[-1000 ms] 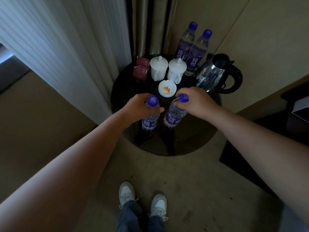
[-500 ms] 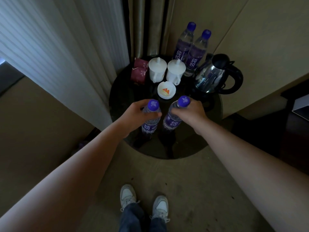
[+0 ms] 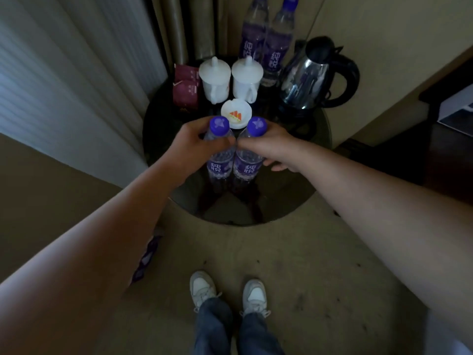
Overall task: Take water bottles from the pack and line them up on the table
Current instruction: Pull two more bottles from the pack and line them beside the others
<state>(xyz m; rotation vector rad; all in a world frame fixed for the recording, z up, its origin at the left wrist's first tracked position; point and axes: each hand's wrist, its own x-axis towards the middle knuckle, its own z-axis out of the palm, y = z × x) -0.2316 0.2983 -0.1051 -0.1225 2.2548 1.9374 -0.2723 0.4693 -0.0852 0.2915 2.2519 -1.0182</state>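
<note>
Two purple-capped water bottles stand side by side at the front of the round dark glass table [image 3: 302, 190]. My left hand [image 3: 190, 147] grips the neck of the left bottle [image 3: 219, 162]. My right hand [image 3: 271, 147] grips the neck of the right bottle [image 3: 247, 163]. The two bottles nearly touch, and so do my thumbs. Two more bottles of the same kind [image 3: 266, 44] stand upright at the back of the table against the wall. A purple wrapper [image 3: 146, 260] shows on the floor under my left forearm; the rest of it is hidden.
Behind the held bottles sit a white ashtray [image 3: 236, 111], two lidded white mugs [image 3: 230, 79], dark red sachets [image 3: 186, 85] and a steel kettle [image 3: 314, 75] at the right. A curtain hangs left; dark furniture stands right. My feet are on the carpet below.
Both hands have slid the two bottles closer together at the table's front, and my head has moved in nearer, so the table looks larger.
</note>
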